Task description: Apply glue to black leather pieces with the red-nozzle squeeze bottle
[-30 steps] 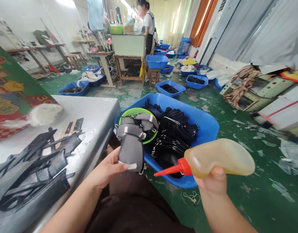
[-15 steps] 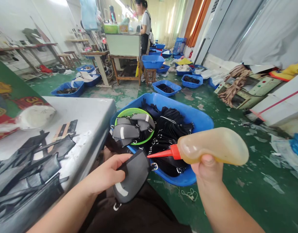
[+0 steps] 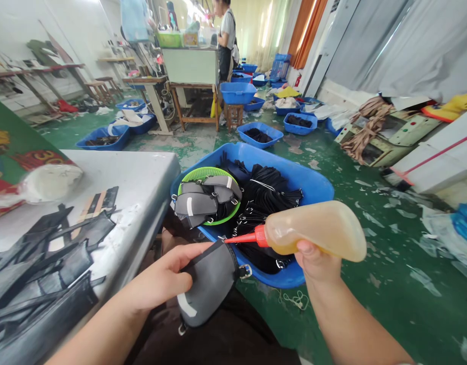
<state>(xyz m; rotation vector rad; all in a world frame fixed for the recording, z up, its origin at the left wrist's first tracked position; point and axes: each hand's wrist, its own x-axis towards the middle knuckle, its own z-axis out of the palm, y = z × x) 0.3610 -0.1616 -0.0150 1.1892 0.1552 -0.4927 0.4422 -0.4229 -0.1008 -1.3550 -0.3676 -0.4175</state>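
Between thumb and fingers, my left hand (image 3: pixel 168 276) pinches a grey curved leather piece (image 3: pixel 210 284) with dark edging, a pale strip and small metal buckles. My right hand (image 3: pixel 319 261) is wrapped round a translucent squeeze bottle (image 3: pixel 317 228) partly filled with amber liquid. The bottle lies almost level, and its red nozzle (image 3: pixel 243 237) points left, its tip at the upper edge of the leather piece. Whether any liquid comes out is too small to see. Just beyond, a green basket (image 3: pixel 195 175) holds several similar grey pieces.
A large blue tub (image 3: pixel 313 187) holds the basket and bundles of black straps (image 3: pixel 269 185). To the left, a grey table (image 3: pixel 142 167) carries black leather strips (image 3: pixel 66 258) and a plastic bag. Further off, a person (image 3: pixel 226 38) stands at a workbench among several blue tubs.
My right hand has moved left with the bottle, and the nozzle tip has shifted left along the leather piece's top edge. The leather piece is slightly lower. The camera view has shifted a little.
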